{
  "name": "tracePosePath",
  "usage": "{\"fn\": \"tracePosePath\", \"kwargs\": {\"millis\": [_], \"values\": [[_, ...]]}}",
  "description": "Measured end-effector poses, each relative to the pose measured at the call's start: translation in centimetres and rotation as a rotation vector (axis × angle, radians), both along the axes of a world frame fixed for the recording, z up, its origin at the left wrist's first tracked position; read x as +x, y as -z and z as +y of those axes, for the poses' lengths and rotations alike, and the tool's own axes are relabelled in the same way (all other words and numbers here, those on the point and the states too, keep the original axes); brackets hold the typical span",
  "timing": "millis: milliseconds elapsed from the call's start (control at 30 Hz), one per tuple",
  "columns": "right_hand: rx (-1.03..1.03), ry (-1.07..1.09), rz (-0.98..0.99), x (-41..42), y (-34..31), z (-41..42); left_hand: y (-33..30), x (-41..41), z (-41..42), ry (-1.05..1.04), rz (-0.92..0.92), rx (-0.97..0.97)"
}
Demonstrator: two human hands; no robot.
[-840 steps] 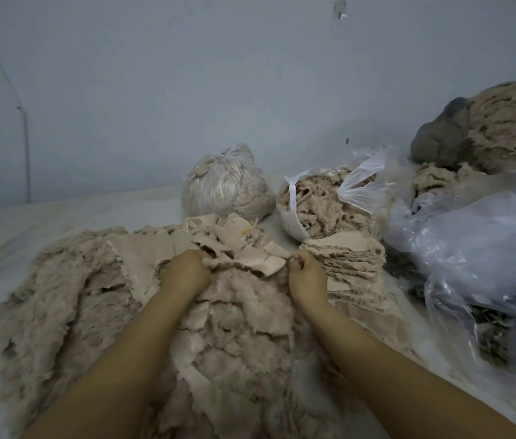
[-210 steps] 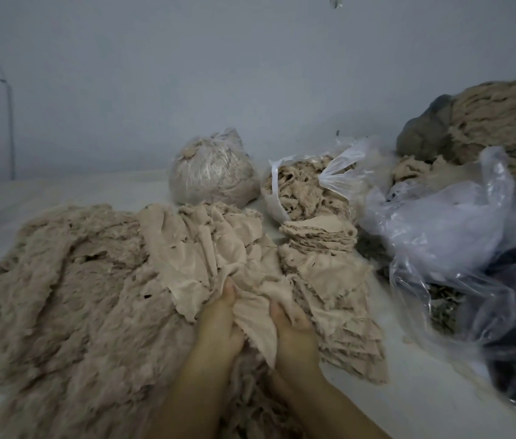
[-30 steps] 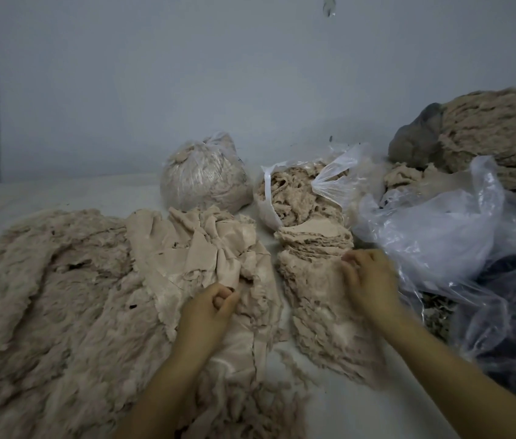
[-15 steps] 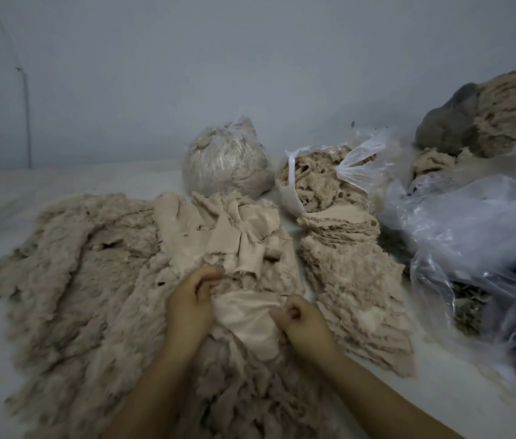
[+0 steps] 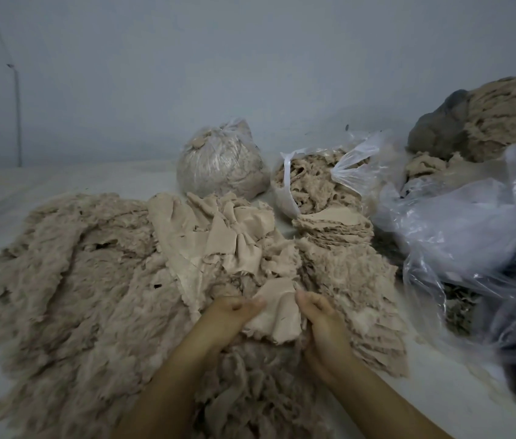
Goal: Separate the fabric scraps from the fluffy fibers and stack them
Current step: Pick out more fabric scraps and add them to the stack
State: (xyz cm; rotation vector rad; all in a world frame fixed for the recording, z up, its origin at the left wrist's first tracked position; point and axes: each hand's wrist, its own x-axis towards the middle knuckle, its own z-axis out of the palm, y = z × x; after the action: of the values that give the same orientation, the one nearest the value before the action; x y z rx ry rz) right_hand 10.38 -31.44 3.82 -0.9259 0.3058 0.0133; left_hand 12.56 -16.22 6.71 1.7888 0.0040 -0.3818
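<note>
Fingers (image 5: 252, 304) of left hand (image 5: 229, 318) and right hand (image 5: 320, 315) curled, pinching opposite edges of one smooth fabric scrap (image 5: 277, 312) at 6 o'clock. Spread beneath and toward 9 o'clock, fluffy fibers (image 5: 70, 280). Piled at 3 o'clock of the scrap, stack of scraps (image 5: 345, 267). On pale white surface (image 5: 60, 182): tied bag (image 5: 218, 163) at 12 o'clock, open bag (image 5: 317, 182) at 1 o'clock, crumpled clear plastic (image 5: 465, 223) at 3 o'clock. Behind, plain grey-blue wall (image 5: 187, 74).

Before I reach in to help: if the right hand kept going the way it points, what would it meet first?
Probably the fabric scrap that the right hand pinches, then the stacked scraps; depth is unclear.
</note>
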Motion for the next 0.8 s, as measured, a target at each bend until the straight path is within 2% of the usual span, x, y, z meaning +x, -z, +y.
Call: {"fn": "tracePosePath", "kwargs": {"millis": [100, 200, 300, 367, 433, 533, 600, 667, 733, 800], "values": [[0.274, -0.223, 0.083, -1.1, -0.4, 0.5, -0.2, -0.3, -0.4, 0.016, 0.005, -0.217], [0.454, -0.427, 0.156, -2.5, -0.3, 1.2, 0.1, -0.6, -1.3, -0.038, -0.009, -0.369], [0.482, -0.521, 0.168, -2.9, -0.7, 1.6, 0.2, -1.2, -2.3, -0.051, -0.016, -0.402], [0.387, -0.396, 0.176, -2.4, -0.5, 1.7, 0.5, -1.5, -2.6, -0.049, -0.060, -0.362], [0.336, -0.159, 0.179, -1.6, 0.0, 1.3, 1.0, -1.5, -2.4, -0.075, -0.136, -0.252], [0.297, 0.053, 0.161, -0.6, 0.6, -0.3, 2.0, -0.8, -0.8, -0.234, -0.175, -0.157], [0.220, 0.072, 0.157, -0.4, 0.8, -1.3, 2.2, -0.2, 0.3, -0.245, -0.182, -0.042], [0.074, -0.001, 0.087, -0.9, 1.0, -1.5, 1.8, -0.2, 0.2, -0.104, -0.091, 0.078], [-0.161, -0.070, -0.040, -1.7, 0.9, -0.7, 1.6, -0.3, -0.8, 0.000, 0.056, 0.066], [-0.456, -0.088, -0.148, -2.4, 1.0, 0.2, 1.4, -0.3, -2.2, 0.005, 0.091, -0.059]]}}
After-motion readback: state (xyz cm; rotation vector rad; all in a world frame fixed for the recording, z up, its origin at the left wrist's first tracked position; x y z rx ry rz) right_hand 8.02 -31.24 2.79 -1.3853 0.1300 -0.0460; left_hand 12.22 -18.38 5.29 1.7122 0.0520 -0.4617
